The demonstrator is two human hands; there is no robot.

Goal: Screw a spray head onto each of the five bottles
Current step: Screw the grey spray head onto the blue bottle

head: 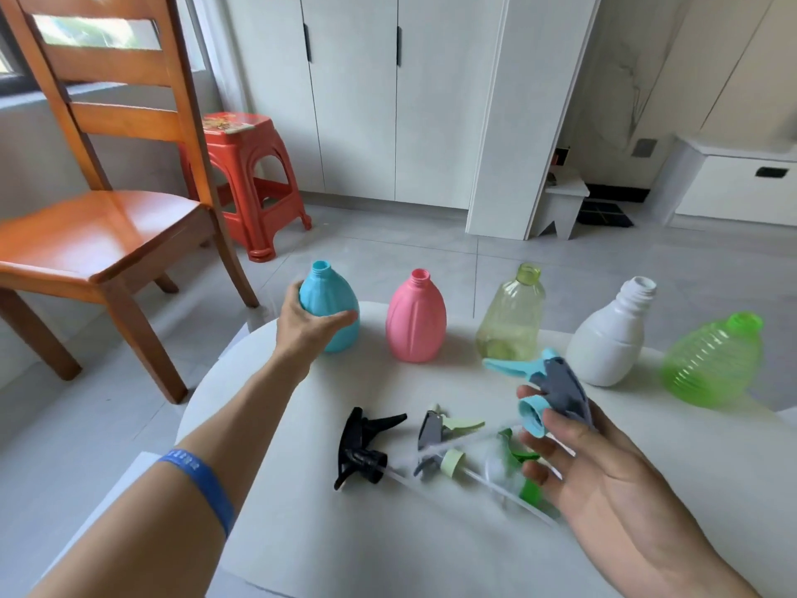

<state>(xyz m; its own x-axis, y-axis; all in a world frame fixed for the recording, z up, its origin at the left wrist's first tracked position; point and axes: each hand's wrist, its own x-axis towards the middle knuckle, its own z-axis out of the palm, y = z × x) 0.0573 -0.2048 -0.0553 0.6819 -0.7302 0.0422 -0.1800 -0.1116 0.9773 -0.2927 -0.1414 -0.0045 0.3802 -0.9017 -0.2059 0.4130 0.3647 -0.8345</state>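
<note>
Five open bottles stand in a row on the white round table (388, 545): blue (332, 295), pink (416, 321), clear yellowish (511, 321), white (610, 343) and ribbed green (711, 364). My left hand (304, 325) wraps the blue bottle's lower left side. My right hand (586, 463) holds a blue-and-grey spray head (545, 386) above the table, its blue collar facing left. Loose on the table lie a black spray head (362, 446), a grey and pale-green one (440, 442) and a green one (517, 463), which my right fingers partly hide.
A wooden chair (103, 226) stands at the left, close to the table. A red plastic stool (250, 174) sits behind it. White cabinets line the back wall, and a grey tiled floor surrounds the table.
</note>
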